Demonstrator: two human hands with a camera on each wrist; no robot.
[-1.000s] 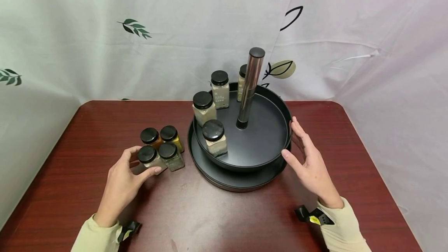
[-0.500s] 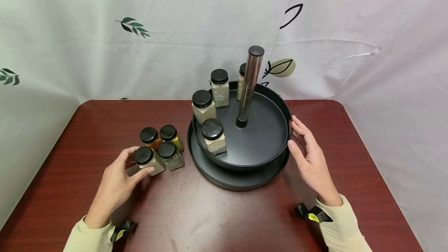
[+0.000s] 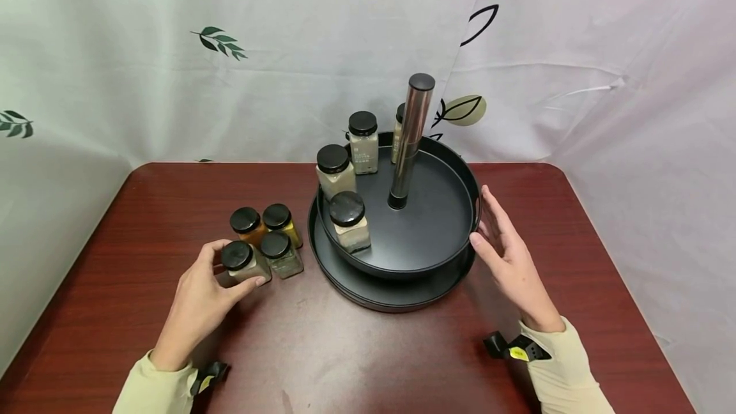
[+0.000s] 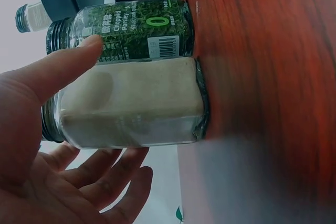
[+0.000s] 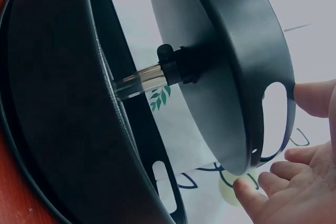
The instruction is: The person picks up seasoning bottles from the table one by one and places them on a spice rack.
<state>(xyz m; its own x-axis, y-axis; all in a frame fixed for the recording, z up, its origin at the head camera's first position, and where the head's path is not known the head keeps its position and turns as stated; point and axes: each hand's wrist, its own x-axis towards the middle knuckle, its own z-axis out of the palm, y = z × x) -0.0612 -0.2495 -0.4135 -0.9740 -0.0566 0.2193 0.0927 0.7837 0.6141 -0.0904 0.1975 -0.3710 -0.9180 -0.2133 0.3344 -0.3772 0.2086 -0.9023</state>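
My left hand (image 3: 201, 299) holds a square glass spice jar (image 4: 136, 103) of beige powder by its sides, thumb at the front, fingers behind. The jar stands on the table, black lid up. Right beside it is a chopped parsley jar (image 4: 142, 30); a jar with orange contents (image 3: 250, 230) and a yellow one (image 3: 290, 232) stand just behind. At the right of a black two-tier turntable, my right hand (image 3: 510, 267) has its thumb tip on the upper tray's (image 3: 437, 222) rim near a handle slot (image 5: 275, 119). Its other fingers are loosely spread.
On the upper tray's left and back stand several pale-filled jars, including a front one (image 3: 352, 233) and a back one (image 3: 363, 149). A tall central post (image 3: 411, 139) rises from it. Underneath sits the wider lower tray (image 3: 374, 292). A white curtain (image 3: 287, 82) hangs behind the table.
The left hand's beige jar has shifted slightly left, away from the parsley jar. My right thumb has moved farther back along the rim. The upper tray with its jars has turned slightly clockwise.
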